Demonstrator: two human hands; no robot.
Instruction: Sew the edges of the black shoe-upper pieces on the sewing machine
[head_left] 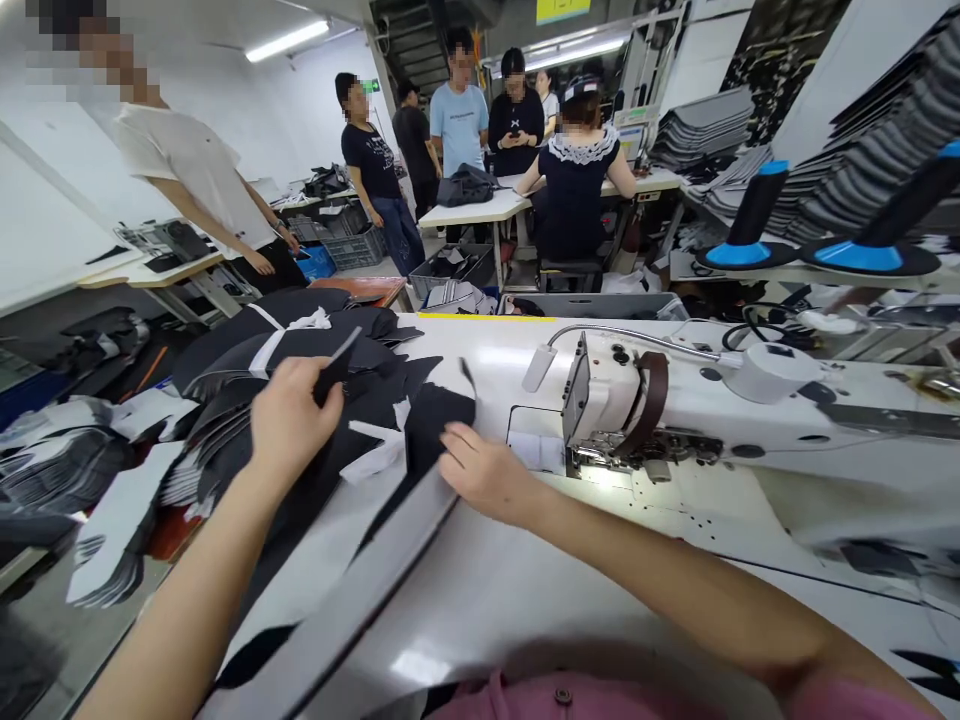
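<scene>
My left hand (294, 415) is closed, thumb against fingers, on the edge of a dark fabric piece (343, 352) above a pile of black cut pieces (225, 345). White strips (264, 352) lie around part of that pile. My right hand (491, 475) grips the edge of a long fabric panel (375, 565), grey on one face and black on the other, which runs down toward my body. Beyond those fingers shows a black section (442, 408) with a curled tip. To the right of this hand stands a white sewing machine (600, 395), apart from it.
A small lamp (538, 368) on a bent neck hangs by the machine head. Black thread cones (759, 205) stand at the back right. Stacks of grey pieces (56, 455) lie at left. Several people are beyond the table, around another worktable (480, 208); grey crates (592, 305) sit between.
</scene>
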